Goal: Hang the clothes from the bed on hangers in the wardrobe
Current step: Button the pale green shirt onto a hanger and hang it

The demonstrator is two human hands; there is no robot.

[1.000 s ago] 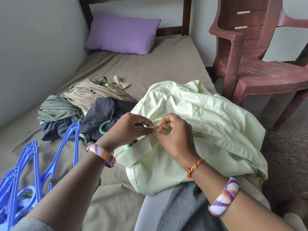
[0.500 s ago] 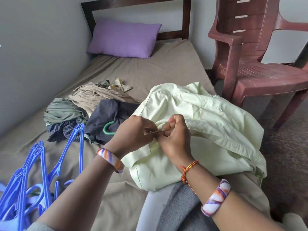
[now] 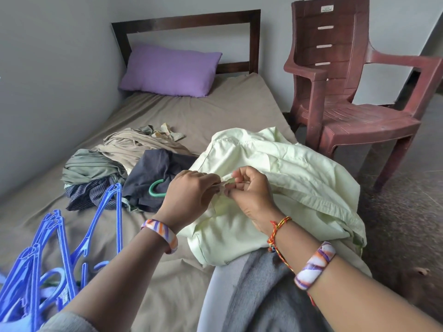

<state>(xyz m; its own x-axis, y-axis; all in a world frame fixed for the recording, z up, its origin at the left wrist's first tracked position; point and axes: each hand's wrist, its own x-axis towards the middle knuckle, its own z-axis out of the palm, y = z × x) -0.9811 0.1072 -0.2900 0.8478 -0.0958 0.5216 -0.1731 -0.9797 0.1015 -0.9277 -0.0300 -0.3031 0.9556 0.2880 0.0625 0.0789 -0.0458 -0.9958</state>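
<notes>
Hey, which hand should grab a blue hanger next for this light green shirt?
Left hand: the blue hangers lie on its side of the bed, while the right hand can keep pinching the light green shirt.

the left hand [image 3: 191,195] and the right hand [image 3: 251,195] are meeting at the centre of the view, both pinching a small fold of the pale green shirt [image 3: 287,188], fingertips nearly touching each other. the shirt is lying crumpled over the bed [image 3: 215,111] edge at 3 o'clock from the hands. a pile of dark and beige clothes [image 3: 115,164] is sitting at 10 o'clock, with a green hanger hook [image 3: 155,188] resting on the navy piece. blue hangers [image 3: 48,259] are lying bunched at 8 o'clock. a purple pillow [image 3: 170,68] is leaning by the headboard at 12 o'clock, and a maroon plastic chair [image 3: 347,97] is standing at 2 o'clock.
</notes>
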